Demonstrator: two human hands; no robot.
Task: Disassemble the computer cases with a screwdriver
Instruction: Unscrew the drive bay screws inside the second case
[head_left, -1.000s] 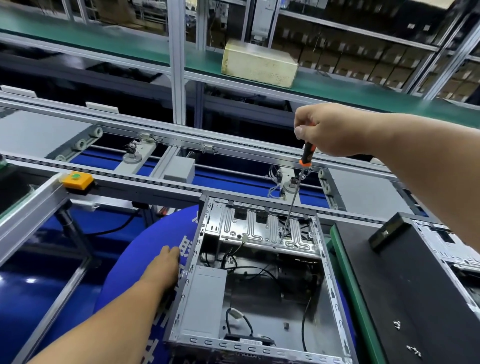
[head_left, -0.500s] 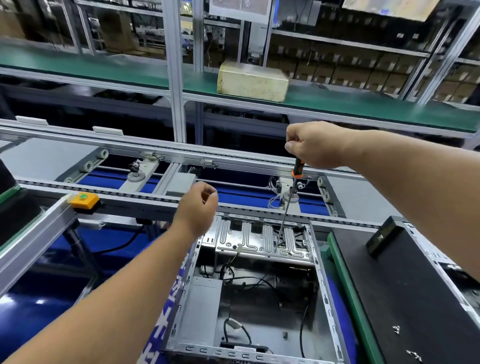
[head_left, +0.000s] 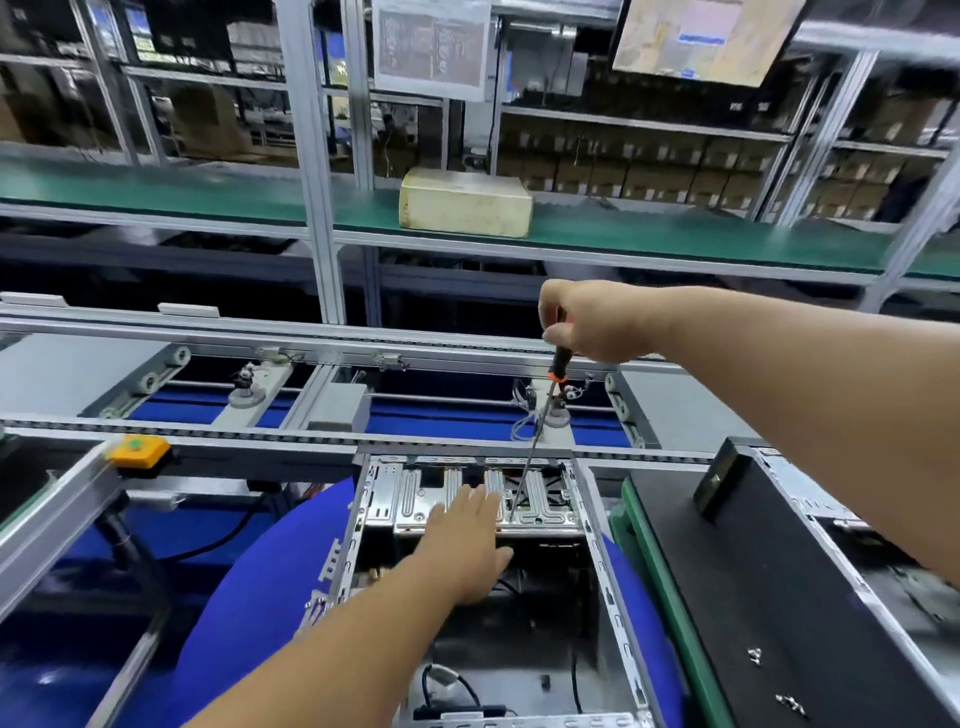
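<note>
Your right hand (head_left: 597, 325) has its grip curled round the screwdriver (head_left: 540, 421) handle, shaft angled down, tip on the ribbed metal bracket (head_left: 545, 512) at the far end of the open computer case (head_left: 602, 571). Your left hand (head_left: 467, 540) lies flat on that bracket, fingers spread. The case sits on a blue pad (head_left: 234, 597). Loose screws (head_left: 789, 704) lie on the black panel (head_left: 779, 597) to the right.
</note>
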